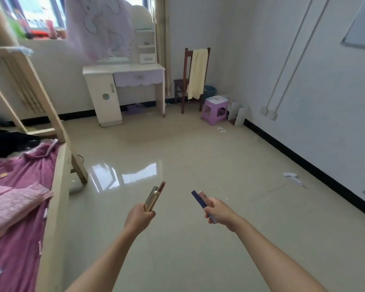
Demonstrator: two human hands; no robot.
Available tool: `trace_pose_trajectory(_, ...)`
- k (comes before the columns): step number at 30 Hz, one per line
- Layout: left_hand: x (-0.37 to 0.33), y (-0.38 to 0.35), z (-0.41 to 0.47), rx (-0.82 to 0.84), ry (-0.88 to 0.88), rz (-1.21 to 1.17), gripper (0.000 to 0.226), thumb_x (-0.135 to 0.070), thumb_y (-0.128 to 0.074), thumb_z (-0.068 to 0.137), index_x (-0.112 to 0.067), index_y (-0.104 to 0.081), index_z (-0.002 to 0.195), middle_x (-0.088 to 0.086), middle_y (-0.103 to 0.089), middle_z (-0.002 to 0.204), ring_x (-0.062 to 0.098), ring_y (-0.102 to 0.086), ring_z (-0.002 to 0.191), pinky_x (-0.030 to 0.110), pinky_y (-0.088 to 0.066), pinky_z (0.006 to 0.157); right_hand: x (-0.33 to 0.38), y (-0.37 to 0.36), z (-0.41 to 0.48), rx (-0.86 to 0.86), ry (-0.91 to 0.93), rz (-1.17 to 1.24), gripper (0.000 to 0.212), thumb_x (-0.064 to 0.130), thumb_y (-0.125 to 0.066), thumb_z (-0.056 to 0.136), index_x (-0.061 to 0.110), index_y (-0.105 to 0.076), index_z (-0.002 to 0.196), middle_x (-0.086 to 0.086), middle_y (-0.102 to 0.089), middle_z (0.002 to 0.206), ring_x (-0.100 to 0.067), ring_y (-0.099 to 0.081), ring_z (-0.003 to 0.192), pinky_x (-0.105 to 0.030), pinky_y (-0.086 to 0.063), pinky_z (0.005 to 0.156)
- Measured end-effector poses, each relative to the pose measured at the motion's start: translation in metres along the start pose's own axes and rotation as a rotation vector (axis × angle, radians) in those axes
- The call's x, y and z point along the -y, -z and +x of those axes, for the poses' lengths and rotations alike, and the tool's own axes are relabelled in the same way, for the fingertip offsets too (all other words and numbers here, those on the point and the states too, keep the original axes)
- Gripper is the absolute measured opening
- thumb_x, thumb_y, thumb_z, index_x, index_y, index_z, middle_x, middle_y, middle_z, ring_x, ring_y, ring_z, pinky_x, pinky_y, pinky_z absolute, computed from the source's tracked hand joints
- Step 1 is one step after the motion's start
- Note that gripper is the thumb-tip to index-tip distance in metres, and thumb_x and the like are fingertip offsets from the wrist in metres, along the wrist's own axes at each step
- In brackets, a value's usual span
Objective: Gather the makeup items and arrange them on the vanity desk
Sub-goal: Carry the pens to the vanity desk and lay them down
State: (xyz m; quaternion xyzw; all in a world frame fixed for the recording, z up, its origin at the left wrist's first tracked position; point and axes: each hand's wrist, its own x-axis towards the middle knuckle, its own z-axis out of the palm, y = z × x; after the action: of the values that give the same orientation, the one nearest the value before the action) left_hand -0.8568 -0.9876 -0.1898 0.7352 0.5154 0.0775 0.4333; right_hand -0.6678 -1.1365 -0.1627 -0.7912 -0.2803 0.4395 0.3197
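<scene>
My left hand point(138, 217) grips a gold tube point(151, 199) and a slim reddish-brown stick point(161, 187), both pointing up and forward. A dark blue flat box point(199, 200) and a pinkish box point(204, 196) behind it sit in my right hand point(218, 211). Both hands are held out over the shiny tiled floor. The white vanity desk point(124, 69) with a lilac drawer stands far ahead against the back wall, its mirror covered by a pink cloth point(101, 26).
A wooden bed frame point(57, 186) with pink bedding runs along the left. Beside the desk stand a dark wooden chair point(184, 81) with a yellow cloth, a purple plastic stool point(215, 110) and a blue bin. Paper scraps point(292, 178) lie on the floor at right.
</scene>
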Motion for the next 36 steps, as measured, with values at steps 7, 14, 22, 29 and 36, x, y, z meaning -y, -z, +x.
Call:
trace_pose_trajectory(7,-0.016,-0.004,0.053,-0.106,0.075,0.194,0.012,-0.015,-0.053,0.076,-0.015,-0.042,0.071,0.0,-0.047,0.061,0.025,-0.047,0.061,0.027,-0.03,0.05,0.025,0.035,0.082,0.076,0.062,-0.095,0.005,0.005,-0.038,0.087,0.008,-0.04,0.091,-0.001,-0.044,0.075,-0.01,-0.044,0.06,-0.017,-0.037,0.052)
trace_pose_trajectory(14,-0.011,0.023,0.154,-0.183,0.154,0.194,0.008,-0.015,-0.052,0.078,-0.015,-0.044,0.077,0.002,-0.05,0.066,0.026,-0.05,0.065,0.027,-0.032,0.053,0.077,0.038,0.197,0.198,0.07,-0.191,0.004,0.01,-0.038,0.086,0.013,-0.039,0.084,-0.002,-0.049,0.076,-0.015,-0.046,0.06,-0.024,-0.038,0.057)
trace_pose_trajectory(22,-0.042,0.079,0.321,-0.24,0.187,0.068,0.017,-0.015,-0.051,0.079,-0.016,-0.037,0.072,0.002,-0.048,0.065,0.029,-0.048,0.068,0.028,-0.031,0.054,0.184,0.058,0.338,0.141,0.067,-0.158,0.008,0.006,-0.044,0.08,0.013,-0.04,0.081,-0.003,-0.045,0.07,-0.016,-0.04,0.052,-0.023,-0.036,0.052)
trace_pose_trajectory(29,-0.073,0.111,0.419,-0.22,0.168,0.01,0.027,-0.013,-0.051,0.079,-0.018,-0.03,0.064,-0.001,-0.042,0.059,0.023,-0.042,0.058,0.027,-0.026,0.047,0.238,0.066,0.422,0.103,0.088,-0.154,0.014,0.01,-0.05,0.071,0.013,-0.037,0.076,-0.001,-0.04,0.07,-0.016,-0.039,0.053,-0.022,-0.035,0.05)
trace_pose_trajectory(36,-0.084,0.13,0.51,-0.189,0.226,0.029,0.023,-0.014,-0.051,0.078,-0.018,-0.032,0.066,0.0,-0.043,0.059,0.025,-0.043,0.059,0.027,-0.027,0.048,0.281,0.071,0.52,0.178,0.079,-0.212,0.015,0.006,-0.047,0.079,0.016,-0.037,0.076,-0.001,-0.041,0.071,-0.016,-0.04,0.056,-0.022,-0.035,0.051)
